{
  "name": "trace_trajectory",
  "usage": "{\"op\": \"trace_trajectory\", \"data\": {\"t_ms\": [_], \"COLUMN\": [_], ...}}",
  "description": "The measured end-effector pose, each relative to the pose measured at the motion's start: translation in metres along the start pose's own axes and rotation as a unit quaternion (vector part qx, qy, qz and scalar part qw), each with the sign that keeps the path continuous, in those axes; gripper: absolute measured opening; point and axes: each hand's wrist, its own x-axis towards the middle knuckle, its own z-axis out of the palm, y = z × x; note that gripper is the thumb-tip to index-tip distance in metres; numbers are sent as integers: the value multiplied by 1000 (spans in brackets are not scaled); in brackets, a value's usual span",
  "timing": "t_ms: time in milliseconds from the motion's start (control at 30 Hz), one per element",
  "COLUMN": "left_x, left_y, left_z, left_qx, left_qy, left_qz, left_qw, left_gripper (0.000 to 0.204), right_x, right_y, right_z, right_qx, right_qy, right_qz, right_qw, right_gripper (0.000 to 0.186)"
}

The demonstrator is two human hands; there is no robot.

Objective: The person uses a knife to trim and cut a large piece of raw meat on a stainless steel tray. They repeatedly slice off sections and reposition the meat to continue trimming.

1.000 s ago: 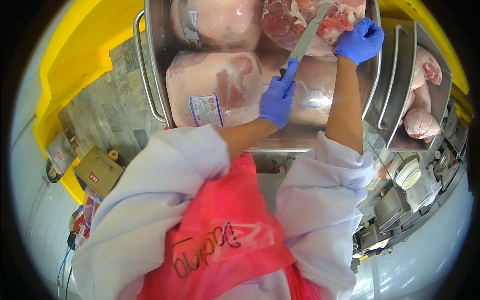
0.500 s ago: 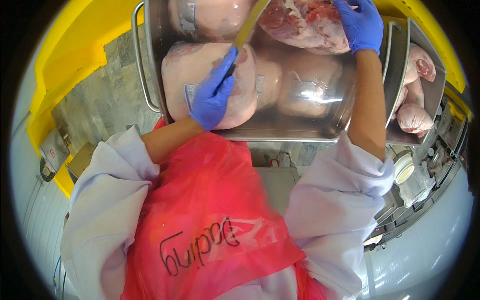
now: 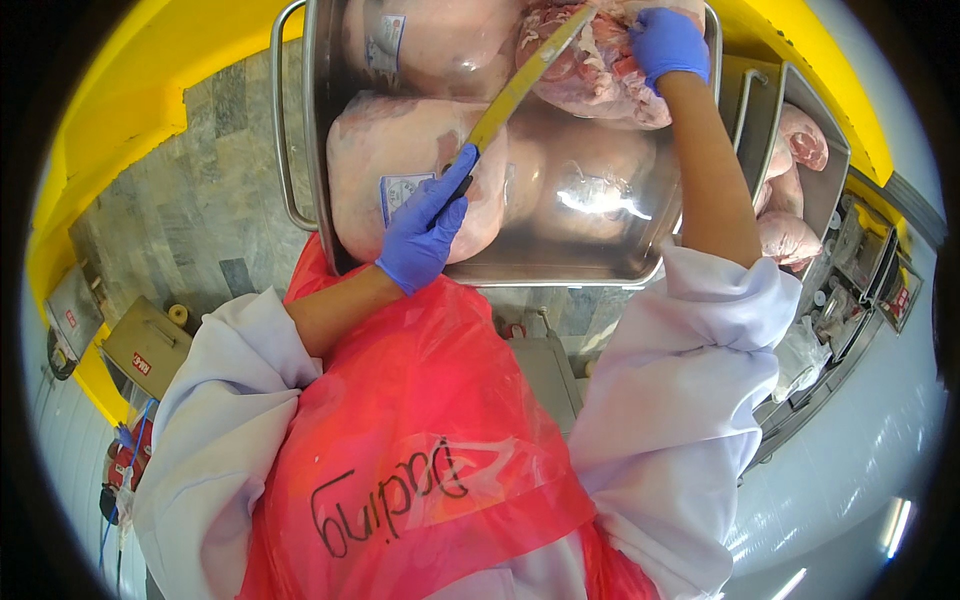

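My gloved left hand (image 3: 420, 235) is closed round the dark handle of a long knife (image 3: 525, 85), whose yellowish-looking blade slants up to a raw, cut piece of meat (image 3: 630, 100). My gloved right hand (image 3: 668, 45) is on that piece's upper right, fingers curled over its edge and partly hidden. Both hands are over a deep steel tub (image 3: 314, 150). Beneath my left hand lies a large wrapped, labelled pale cut (image 3: 380, 135), another wrapped cut (image 3: 430, 45) lies above it, and more pale meat (image 3: 590, 180) sits to the right under shiny plastic or glare.
A second steel bin (image 3: 835, 175) at the right holds several meat pieces (image 3: 800, 135). Yellow barriers (image 3: 120, 70) border the tiled floor (image 3: 180, 210). A lidded box (image 3: 145, 345) stands lower left, more metal equipment (image 3: 860, 250) at far right. My red apron (image 3: 400, 390) fills the lower middle.
My left hand has moved down and left with the knife since a second ago. My right hand has shifted up and slightly left on the meat. The whole view has shifted somewhat.
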Motion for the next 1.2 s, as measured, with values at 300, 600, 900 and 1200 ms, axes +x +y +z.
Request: {"op": "trace_trajectory", "data": {"t_ms": [300, 600, 900, 1200], "left_x": [2, 27, 85, 171], "left_y": [-5, -5, 35, 158], "left_z": [-18, -34, -57, -59], "left_qx": [-1, 79, 261, 416], "left_qy": [-67, -90, -125, -291], "left_qz": [-26, -80, 41, -43], "left_qw": [997, 990, 956, 861], "left_gripper": [55, 57, 65, 41], "right_x": [-6, -2, 16, 20], "right_y": [4, 19, 35, 47], "right_z": [-23, 3, -16, -29], "right_qx": [285, 228, 310, 298], "right_qy": [12, 143, 40, -9], "right_qz": [87, 19, 76, 61], "right_qw": [954, 963, 947, 953], "right_gripper": [18, 21, 14, 20]}}
